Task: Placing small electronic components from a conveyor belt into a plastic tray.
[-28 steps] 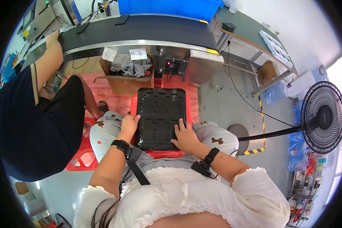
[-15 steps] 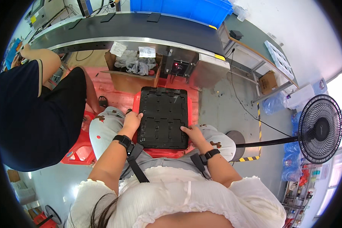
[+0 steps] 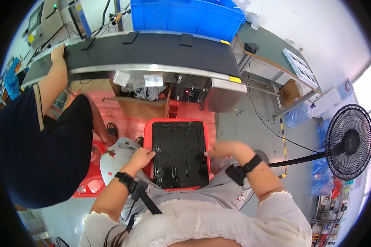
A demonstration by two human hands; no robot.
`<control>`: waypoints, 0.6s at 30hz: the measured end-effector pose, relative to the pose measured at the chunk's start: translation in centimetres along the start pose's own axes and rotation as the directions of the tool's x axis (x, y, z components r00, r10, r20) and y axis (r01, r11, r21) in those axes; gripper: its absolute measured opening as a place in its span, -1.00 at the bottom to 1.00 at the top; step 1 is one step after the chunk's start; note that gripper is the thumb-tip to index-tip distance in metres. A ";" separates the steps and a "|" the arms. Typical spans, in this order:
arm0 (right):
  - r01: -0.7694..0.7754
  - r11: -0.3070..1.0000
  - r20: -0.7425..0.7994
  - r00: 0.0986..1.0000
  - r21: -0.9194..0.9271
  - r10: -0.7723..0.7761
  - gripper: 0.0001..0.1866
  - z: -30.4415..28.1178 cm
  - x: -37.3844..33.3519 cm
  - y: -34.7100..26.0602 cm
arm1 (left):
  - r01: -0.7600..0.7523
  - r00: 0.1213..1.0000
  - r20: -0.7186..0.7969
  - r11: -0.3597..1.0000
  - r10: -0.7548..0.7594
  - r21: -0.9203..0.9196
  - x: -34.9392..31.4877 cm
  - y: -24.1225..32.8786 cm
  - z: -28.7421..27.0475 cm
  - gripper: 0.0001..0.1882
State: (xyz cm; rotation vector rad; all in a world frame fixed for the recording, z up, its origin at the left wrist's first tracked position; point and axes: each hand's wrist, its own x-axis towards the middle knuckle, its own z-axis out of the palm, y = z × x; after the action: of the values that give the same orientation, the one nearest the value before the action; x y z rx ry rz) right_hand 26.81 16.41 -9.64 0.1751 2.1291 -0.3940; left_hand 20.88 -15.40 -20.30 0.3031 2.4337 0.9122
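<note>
A black rectangular plastic tray (image 3: 179, 156) with a shallow moulded pattern lies across a red stool (image 3: 147, 131) in front of me, between my knees. My left hand (image 3: 142, 158) is closed on the tray's left edge, thumb on top. At the opposite edge my right hand (image 3: 223, 149) has its thumb and fingertips closed on the rim, with the wrist raised. The fingers under the tray are hidden on both sides.
Beyond the stool runs a black conveyor belt (image 3: 152, 52) carrying flat dark pieces (image 3: 186, 40). A co-worker (image 3: 18, 152) sits at my left, one arm on the belt. A cardboard box (image 3: 138, 108) stands under it, a blue crate (image 3: 185, 18) behind. A fan (image 3: 350, 142) is at right.
My view has tilted, so the belt sits lower. The dark pieces on the belt have moved right. My right elbow has swung outward and its wrist lifted. The co-worker's arm now reaches onto the belt.
</note>
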 end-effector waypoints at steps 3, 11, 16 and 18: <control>0.333 0.941 0.001 0.943 0.057 -0.334 -0.65 -9.3 -6.0 -1.9 | -0.285 0.958 0.004 0.954 0.287 -0.095 0.6 1.6 -5.1 -0.69; 0.474 0.834 -0.773 0.402 -0.284 -0.491 -0.51 -28.4 -2.8 -1.6 | -0.681 0.605 -0.400 0.708 0.688 0.187 8.8 19.7 -22.2 -0.78; -0.026 0.986 -0.673 0.734 -0.163 -0.091 -0.04 -32.3 3.5 -1.7 | -0.545 0.569 -0.257 0.593 0.781 0.593 20.5 20.7 -25.1 -0.55; -0.100 0.972 -0.625 0.778 -0.213 -0.057 -0.05 -33.2 3.2 -1.1 | -0.505 0.565 -0.207 0.534 0.798 0.678 23.2 22.0 -24.0 -0.38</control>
State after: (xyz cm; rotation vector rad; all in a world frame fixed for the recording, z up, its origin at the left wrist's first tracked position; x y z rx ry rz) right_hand -1.33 26.74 5.05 0.2152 2.8166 -0.0534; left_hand -11.02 -3.36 0.52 1.5309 3.0940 0.5506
